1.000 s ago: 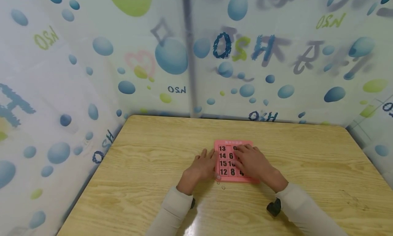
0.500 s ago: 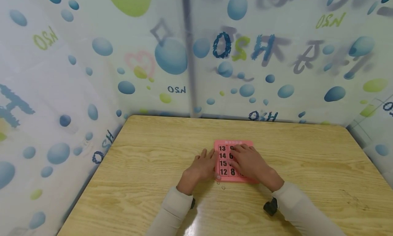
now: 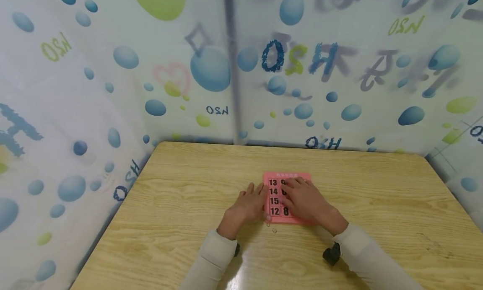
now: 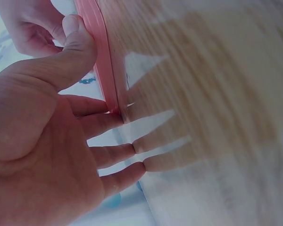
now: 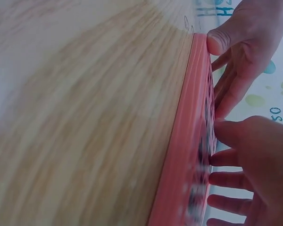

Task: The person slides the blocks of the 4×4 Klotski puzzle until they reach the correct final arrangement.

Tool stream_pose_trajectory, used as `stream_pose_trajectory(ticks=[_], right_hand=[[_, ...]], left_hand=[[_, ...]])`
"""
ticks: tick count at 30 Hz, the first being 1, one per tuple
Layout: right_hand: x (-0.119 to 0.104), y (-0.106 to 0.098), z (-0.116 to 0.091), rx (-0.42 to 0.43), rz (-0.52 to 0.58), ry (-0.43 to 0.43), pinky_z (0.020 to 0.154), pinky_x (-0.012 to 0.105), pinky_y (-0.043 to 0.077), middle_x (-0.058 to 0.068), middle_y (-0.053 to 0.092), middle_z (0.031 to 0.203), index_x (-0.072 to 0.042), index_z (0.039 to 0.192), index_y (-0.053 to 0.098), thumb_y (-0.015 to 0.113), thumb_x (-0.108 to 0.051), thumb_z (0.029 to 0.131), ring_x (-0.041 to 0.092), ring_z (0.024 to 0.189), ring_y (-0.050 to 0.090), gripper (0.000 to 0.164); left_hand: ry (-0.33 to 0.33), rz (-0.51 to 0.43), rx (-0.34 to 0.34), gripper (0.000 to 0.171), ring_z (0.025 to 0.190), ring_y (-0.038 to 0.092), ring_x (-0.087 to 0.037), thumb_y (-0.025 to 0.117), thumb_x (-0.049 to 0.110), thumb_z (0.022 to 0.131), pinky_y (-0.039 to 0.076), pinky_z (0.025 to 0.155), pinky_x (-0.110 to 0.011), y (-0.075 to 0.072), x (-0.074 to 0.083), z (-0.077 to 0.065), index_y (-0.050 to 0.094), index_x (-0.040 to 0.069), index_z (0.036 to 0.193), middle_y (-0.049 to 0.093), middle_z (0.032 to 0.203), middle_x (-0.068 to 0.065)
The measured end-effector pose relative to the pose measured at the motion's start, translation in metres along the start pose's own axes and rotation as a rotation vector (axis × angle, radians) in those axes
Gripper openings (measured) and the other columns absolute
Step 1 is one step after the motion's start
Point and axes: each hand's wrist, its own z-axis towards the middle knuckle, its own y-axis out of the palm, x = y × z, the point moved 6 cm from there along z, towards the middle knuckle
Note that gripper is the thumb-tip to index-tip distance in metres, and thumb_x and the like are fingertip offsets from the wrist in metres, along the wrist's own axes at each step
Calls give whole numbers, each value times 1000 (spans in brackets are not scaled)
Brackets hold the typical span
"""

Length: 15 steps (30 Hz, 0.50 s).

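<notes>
A pink sliding number puzzle lies flat on the wooden table, its black-numbered tiles facing up. My left hand steadies its left side. In the left wrist view, the thumb presses the puzzle's pink rim, while the straight fingers reach down beside it to the tabletop. My right hand spreads over the middle and right columns, hiding many tiles there. The right wrist view shows its fingertips and thumb on the tile face. The left column, 13, 14, 15 and 12, stays visible, as does the 8.
The wooden table extends around the puzzle on all sides. Behind it stands a white wall covering with blue and green bubble prints. A dark wrist device shows under my right sleeve. Small outline marks lie near the puzzle's front left corner.
My right hand has shifted a little left across the puzzle, covering tiles such as the 10 and 4 that showed before. My left hand and the puzzle frame have stayed in place.
</notes>
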Motion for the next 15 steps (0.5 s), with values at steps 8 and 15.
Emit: stream_pose_trajectory(ticks=[8, 15], right_hand=[[9, -3, -2, 41, 10, -19, 98, 58, 46, 13, 59, 134, -9, 131, 64, 59, -37, 99, 36, 123, 53, 42], [29, -7, -12, 49, -7, 28, 94, 57, 46, 12, 60, 130, -11, 125, 67, 60, -36, 99, 35, 122, 53, 38]], left_hand=[[-6, -27, -7, 97, 152, 13, -37, 75, 41, 84, 22, 120, -51, 1, 0, -1, 22, 11, 159, 21, 165, -9], [-4, -35, -8, 98, 153, 11, -37, 75, 40, 84, 20, 120, -52, 1, -1, 0, 20, 11, 159, 18, 166, -9]])
